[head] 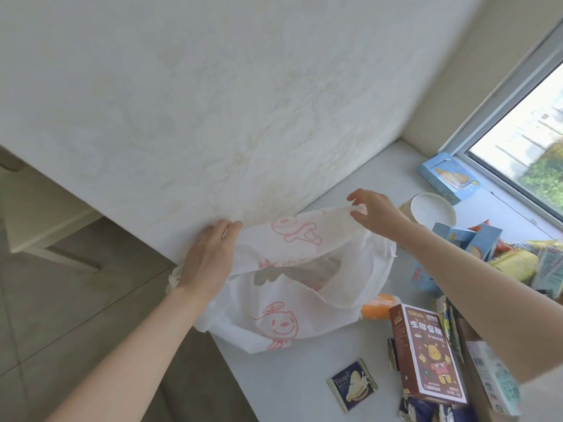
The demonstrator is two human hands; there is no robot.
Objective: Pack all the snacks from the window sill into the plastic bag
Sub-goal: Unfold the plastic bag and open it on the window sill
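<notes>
Both hands pinched the plastic bag (292, 287) rim, holding its mouth open. The left hand (207, 257) gripped the bag's left edge; the right hand (374, 211) pinched its far edge. A brown snack box (426, 351) lay just right of the bag.

Bright daylight from window (524, 141) at right, glass blown out, soft shadows, wide-angle bend at edges.

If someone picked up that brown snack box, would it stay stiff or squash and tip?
The brown box is probably stiff: its edges look straight and sharp. Probably light, being a snack carton. It seems to lie flat on the sill, so a push would likely slide it, not tip it.
</notes>
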